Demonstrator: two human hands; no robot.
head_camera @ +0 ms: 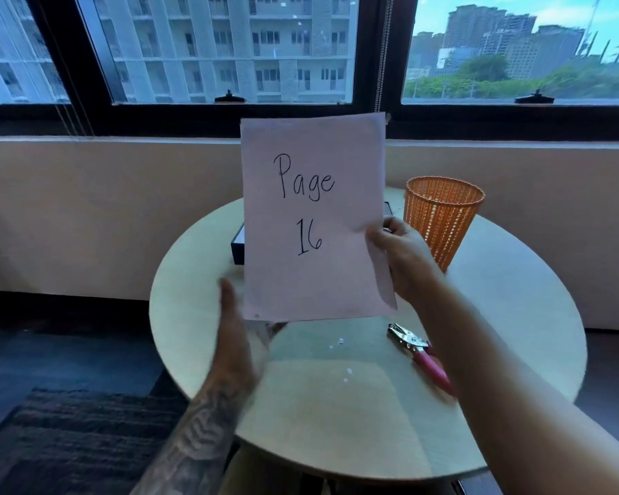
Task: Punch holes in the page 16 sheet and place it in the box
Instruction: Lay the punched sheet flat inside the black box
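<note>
A white sheet (311, 216) with "Page 16" handwritten on it is held upright above the round table (515, 280). My right hand (401, 259) pinches its right edge. My left hand (236, 316) is under its lower left corner, blurred, with its fingers behind the paper. One small hole shows near the sheet's bottom left corner. A dark box (238, 244) stands on the table behind the sheet, mostly hidden by it. A hole punch (420, 355) with pink handles lies on the table, to the right under my right forearm.
An orange mesh basket (444, 216) stands at the back right of the table. A few small paper dots (340, 342) lie on the tabletop. A low wall and windows are behind the table; dark carpet lies at the left.
</note>
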